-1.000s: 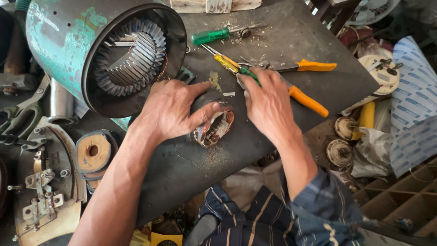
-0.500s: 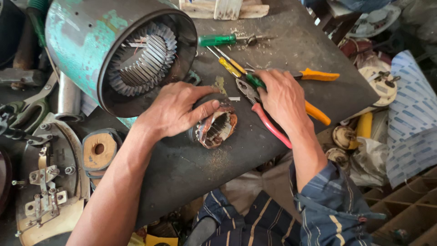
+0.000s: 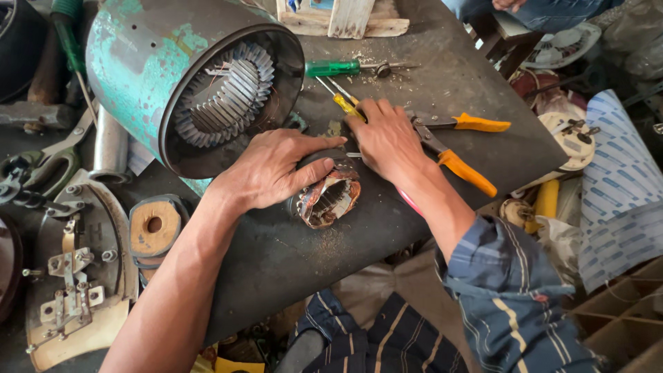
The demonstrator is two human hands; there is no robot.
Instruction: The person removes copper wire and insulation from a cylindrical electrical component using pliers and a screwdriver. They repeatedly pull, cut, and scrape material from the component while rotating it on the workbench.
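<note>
Nearby, at the right edge, a white sheet (image 3: 618, 186) printed with rows of blue marks, draped over clutter beside a round white part (image 3: 570, 141). Up top, a small wooden frame (image 3: 345, 19) standing at the counter's far edge.

Centre stage: a small stator (image 3: 328, 195), a short dark ring packed with coppery-red windings, lying on its side with the open bore turned toward the camera. Cupped from above by the left hand (image 3: 273, 169), fingers spread across its top and thumb reaching to the right. Pressed just beside it, the right hand (image 3: 388, 141), curled with knuckles up against the stator's upper right side; whether anything sits inside that curl, hard to tell. A pink-red handle (image 3: 412, 205) peeking out under the right wrist.

Just behind the right hand: orange-handled pliers (image 3: 459, 148), a yellow-handled screwdriver (image 3: 345, 103), and a green-handled screwdriver (image 3: 335, 68) farther back.

Resting on a dark grey counter (image 3: 442, 76), scuffed and dusted with sawdust-like grit. At its left, a large motor housing (image 3: 186, 90) in chipped teal paint, slotted core visible inside. Off to the left, metal parts and a wooden spool (image 3: 153, 226).
</note>
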